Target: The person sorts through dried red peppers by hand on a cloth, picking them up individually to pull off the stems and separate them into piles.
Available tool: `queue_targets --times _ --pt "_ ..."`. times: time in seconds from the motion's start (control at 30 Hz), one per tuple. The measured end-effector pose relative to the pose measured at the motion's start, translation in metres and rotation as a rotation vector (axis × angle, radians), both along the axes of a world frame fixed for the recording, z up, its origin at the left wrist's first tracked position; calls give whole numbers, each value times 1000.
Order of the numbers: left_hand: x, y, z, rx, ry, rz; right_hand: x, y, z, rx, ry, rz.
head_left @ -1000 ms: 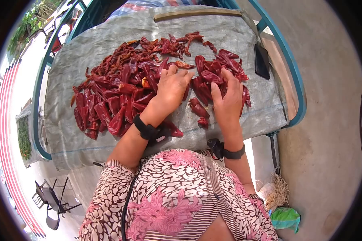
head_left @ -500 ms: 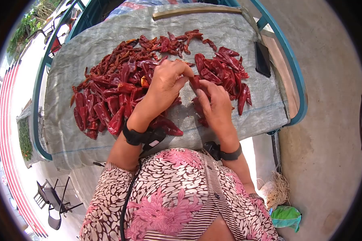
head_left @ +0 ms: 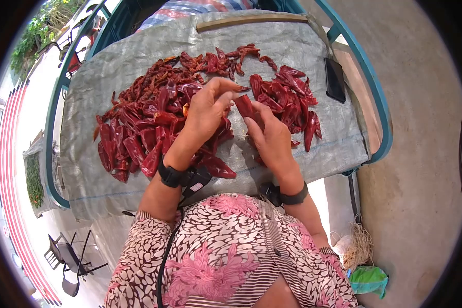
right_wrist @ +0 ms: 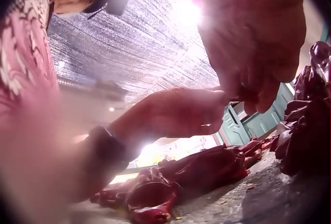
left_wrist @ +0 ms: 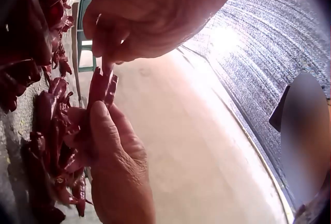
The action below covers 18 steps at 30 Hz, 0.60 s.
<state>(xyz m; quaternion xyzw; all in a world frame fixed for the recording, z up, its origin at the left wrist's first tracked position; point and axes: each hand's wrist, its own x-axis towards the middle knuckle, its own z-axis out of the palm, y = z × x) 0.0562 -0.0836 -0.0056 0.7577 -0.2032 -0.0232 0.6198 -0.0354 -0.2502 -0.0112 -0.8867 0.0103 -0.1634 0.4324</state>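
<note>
Between both hands is a dark red dried chili pepper point(head_left: 244, 107), its upper end ragged and split in the left wrist view. My right hand point(head_left: 273, 137) grips its lower part, thumb laid along the side. At the split end, my left hand point(head_left: 204, 114) has thumb and fingers bent in a pinch; the fingertips partly hide what lies between them. Left of the hands spreads a large heap of red chili peppers point(head_left: 150, 134). A smaller pile of chili peppers point(head_left: 290, 97) lies beyond the right hand.
Everything lies on a grey woven sheet point(head_left: 339, 138) framed by blue-green metal rails point(head_left: 384, 123). A black phone point(head_left: 334, 79) lies near the right edge, and a wooden strip point(head_left: 251, 20) along the far edge. Shrivelled chili pieces point(head_left: 154, 77) spread behind the heap.
From apart over the peppers, the hands have come together around one chili pepper, lifted from the sheet. Since half a second ago, the left fingers have shifted slightly at its upper end.
</note>
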Motion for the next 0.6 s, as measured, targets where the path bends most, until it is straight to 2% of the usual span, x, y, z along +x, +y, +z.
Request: queue_targets --times 0.07,0.17,0.3,0.5,0.6 --pt "7 0 -3 217 -278 181 2 -2 2 -42 31 -41" --pt "14 3 -12 682 -558 243 8 -8 11 -17 93 -155" --pt "11 -4 -24 796 -581 255 17 -16 12 -180 -247 -258" --pt "19 -5 -30 898 -549 292 8 -13 2 -95 -110 -83" --pt "16 -4 -26 798 -519 344 6 -9 4 -60 -67 -86"
